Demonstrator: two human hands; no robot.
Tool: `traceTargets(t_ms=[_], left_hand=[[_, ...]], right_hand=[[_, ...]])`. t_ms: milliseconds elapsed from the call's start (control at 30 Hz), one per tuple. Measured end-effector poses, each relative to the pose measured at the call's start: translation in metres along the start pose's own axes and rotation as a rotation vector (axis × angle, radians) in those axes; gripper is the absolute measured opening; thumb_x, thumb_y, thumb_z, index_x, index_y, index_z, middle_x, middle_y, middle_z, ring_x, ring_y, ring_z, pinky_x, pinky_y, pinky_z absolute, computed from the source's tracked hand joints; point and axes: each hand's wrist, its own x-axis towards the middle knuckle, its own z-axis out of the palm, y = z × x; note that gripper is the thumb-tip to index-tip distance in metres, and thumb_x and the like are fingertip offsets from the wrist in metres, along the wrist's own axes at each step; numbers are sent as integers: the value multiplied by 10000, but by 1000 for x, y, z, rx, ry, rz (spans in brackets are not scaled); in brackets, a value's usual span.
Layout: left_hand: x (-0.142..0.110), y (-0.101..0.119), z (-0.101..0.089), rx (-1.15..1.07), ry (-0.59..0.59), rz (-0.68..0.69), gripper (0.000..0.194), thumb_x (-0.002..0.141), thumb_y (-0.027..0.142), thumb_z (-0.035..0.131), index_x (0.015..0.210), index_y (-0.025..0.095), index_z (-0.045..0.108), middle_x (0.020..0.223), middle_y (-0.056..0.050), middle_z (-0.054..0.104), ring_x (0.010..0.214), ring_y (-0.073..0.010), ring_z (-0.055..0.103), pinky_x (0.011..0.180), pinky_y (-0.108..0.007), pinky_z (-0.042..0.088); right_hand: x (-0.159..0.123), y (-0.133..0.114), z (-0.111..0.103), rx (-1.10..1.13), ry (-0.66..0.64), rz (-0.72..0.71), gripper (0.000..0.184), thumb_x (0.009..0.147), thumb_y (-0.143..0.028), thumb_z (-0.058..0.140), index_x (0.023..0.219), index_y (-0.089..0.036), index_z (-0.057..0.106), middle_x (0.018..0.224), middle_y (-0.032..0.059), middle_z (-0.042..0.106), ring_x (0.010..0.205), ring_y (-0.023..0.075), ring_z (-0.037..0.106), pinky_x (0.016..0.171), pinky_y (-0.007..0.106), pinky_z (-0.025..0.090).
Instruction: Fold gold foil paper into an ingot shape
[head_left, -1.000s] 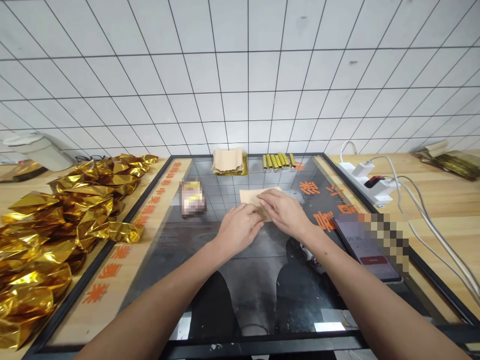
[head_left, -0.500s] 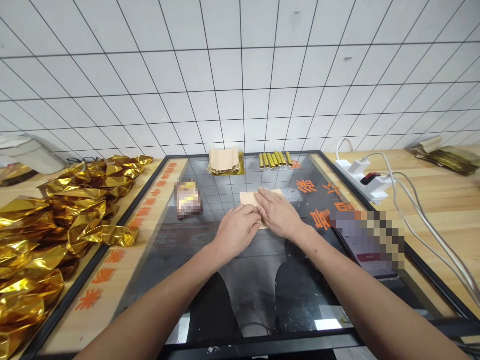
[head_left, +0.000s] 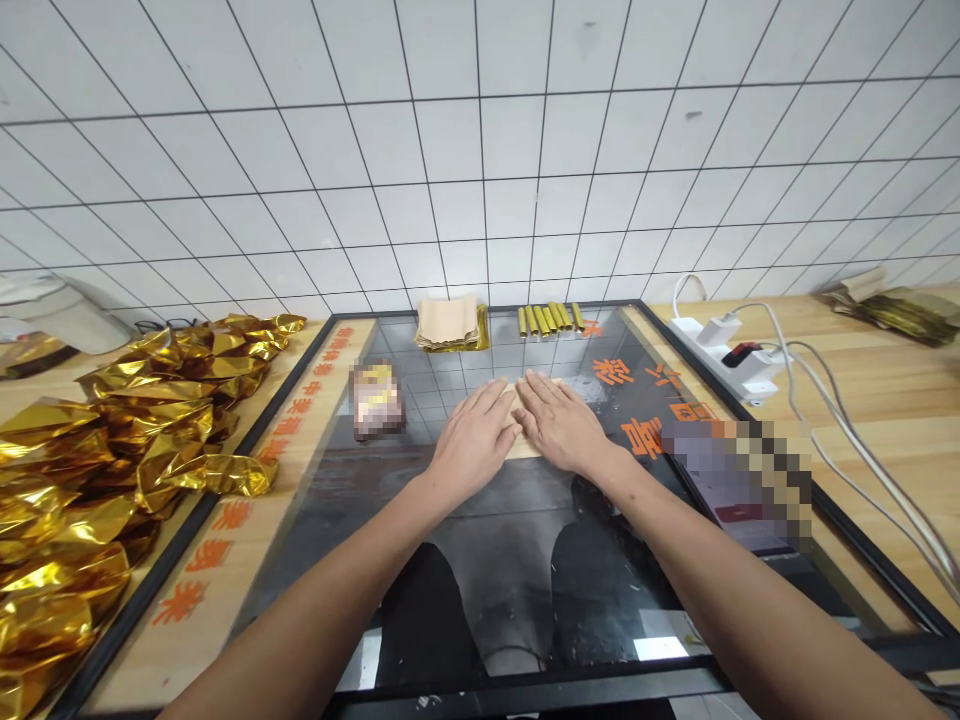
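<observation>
Seen from the head camera, the left hand and right hand lie open and flat side by side, fingers spread, gripping nothing, on a tan paper sheet at the middle of a glass-topped bench; further along sit a stack of tan sheets and a row of small gold rolls, while a heap of gold foil packets lies left, contents unseen
</observation>
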Motion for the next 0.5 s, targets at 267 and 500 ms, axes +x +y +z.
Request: traceTargets(t_ms=[267, 500], left_hand=[[-2, 3, 2, 185, -262, -75, 639, 1141, 442, 383, 1680, 100, 401, 1795, -149, 307, 1688, -309, 261, 1376, -531, 262], [-3, 3, 3, 231, -276, -84, 673, 1140, 508, 361, 1695, 129, 391, 1802, -141, 284, 1696, -302, 237, 1379, -539, 244]], right_hand=[[0, -1, -6, -41, -72, 8, 724, 1151, -486, 167, 1716, -81, 368, 1796, 163, 288, 1669, 307, 271, 1351, 521, 198], [1, 1, -11, -87, -114, 85, 711, 1140, -454, 152, 1739, -107, 311, 1811, 130, 239, 1678, 290, 247, 1339, 584, 205]])
